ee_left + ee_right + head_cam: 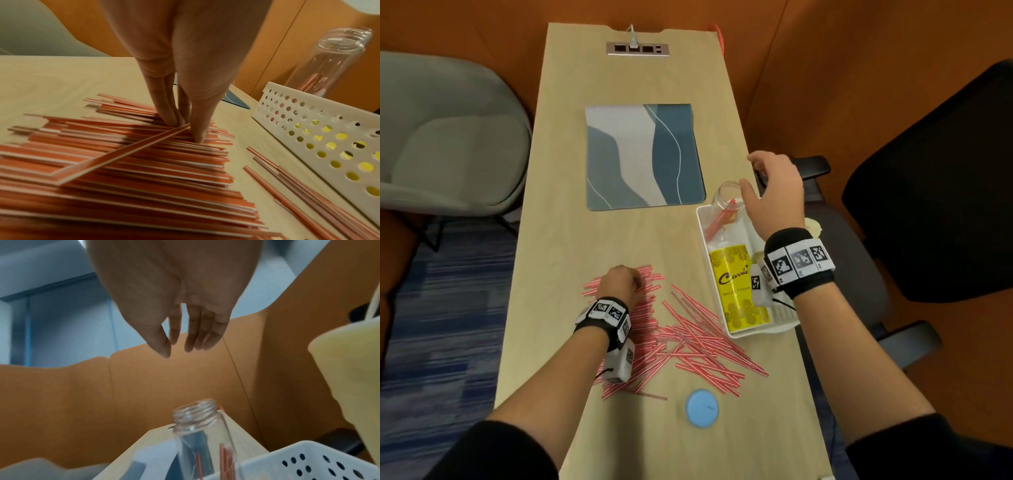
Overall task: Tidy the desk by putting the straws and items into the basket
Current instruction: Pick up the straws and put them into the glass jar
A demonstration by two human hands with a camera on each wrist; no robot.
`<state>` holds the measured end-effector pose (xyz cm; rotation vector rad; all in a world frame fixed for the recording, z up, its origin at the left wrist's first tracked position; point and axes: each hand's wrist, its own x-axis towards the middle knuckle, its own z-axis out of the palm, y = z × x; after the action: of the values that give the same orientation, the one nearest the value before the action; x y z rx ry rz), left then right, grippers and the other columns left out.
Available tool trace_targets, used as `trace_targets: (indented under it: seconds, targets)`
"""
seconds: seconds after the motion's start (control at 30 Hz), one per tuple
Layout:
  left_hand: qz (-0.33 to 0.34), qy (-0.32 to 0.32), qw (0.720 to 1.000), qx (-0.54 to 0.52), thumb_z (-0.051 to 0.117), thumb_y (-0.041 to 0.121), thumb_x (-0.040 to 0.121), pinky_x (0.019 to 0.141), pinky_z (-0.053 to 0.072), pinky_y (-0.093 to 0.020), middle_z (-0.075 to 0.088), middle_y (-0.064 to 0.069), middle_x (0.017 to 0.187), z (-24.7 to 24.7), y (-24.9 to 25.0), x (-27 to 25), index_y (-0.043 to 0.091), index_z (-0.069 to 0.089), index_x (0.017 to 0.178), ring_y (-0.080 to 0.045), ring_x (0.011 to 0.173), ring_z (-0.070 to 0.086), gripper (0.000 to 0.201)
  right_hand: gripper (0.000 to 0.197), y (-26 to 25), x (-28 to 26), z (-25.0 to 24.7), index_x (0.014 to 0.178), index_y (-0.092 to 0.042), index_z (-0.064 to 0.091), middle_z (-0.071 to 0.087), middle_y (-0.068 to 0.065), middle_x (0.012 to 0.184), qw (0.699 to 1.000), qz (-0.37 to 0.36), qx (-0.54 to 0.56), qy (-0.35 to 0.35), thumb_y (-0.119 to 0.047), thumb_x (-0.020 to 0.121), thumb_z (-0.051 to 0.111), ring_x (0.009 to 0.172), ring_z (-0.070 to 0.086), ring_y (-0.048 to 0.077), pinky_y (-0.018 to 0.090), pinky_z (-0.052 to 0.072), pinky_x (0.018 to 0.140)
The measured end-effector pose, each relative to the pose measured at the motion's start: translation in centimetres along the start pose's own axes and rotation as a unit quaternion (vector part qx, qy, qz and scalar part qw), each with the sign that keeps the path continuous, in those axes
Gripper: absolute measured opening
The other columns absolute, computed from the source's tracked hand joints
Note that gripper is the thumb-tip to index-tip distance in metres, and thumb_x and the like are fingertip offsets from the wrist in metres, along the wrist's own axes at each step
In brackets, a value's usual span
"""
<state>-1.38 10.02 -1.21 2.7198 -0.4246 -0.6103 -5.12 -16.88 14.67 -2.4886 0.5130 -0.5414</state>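
Straws, red-and-white, lie scattered on the desk beyond a blue lid. Left hand is palm down on the pile, fingertips pinching a straw end. White basket at right holds a yellow box and a clear bottle with straws. Right hand hovers above the bottle, fingers loose, empty.

Matt pale wood desk, glossy clear plastic bottle, perforated white plastic basket.
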Motion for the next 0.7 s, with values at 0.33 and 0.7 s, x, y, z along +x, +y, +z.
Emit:
trace_targets:
  seconds: [0.33,0.7]
  targets:
    - [0.025,0.002,0.998,-0.058,0.077,0.011,0.081,0.077,0.051,-0.024,0.074,0.0,0.089,-1.3,-0.9,-1.6,0.018,0.078,0.084,-0.014,0.075,0.062,0.008,0.02,-2.7,-14.1,8.9,0.103,-0.018,0.071,0.069,0.006,0.098,0.92,0.01,-0.082,-0.383,-0.013,0.087,0.062,0.09,0.066,0.023,0.036,0.054,0.086]
    - [0.083,0.099,0.968,-0.214,0.079,0.015,0.08,0.072,0.055,-0.018,0.071,0.01,0.073,-6.5,-0.4,-3.2,0.027,0.073,0.099,-0.002,0.067,0.064,0.023,0.033,-1.6,-18.5,12.0,0.116,-0.01,0.06,0.067,0.011,0.108,0.883,0.058,-0.237,-0.401,0.006,0.09,0.048,0.099,0.067,0.03,0.036,0.053,0.08]
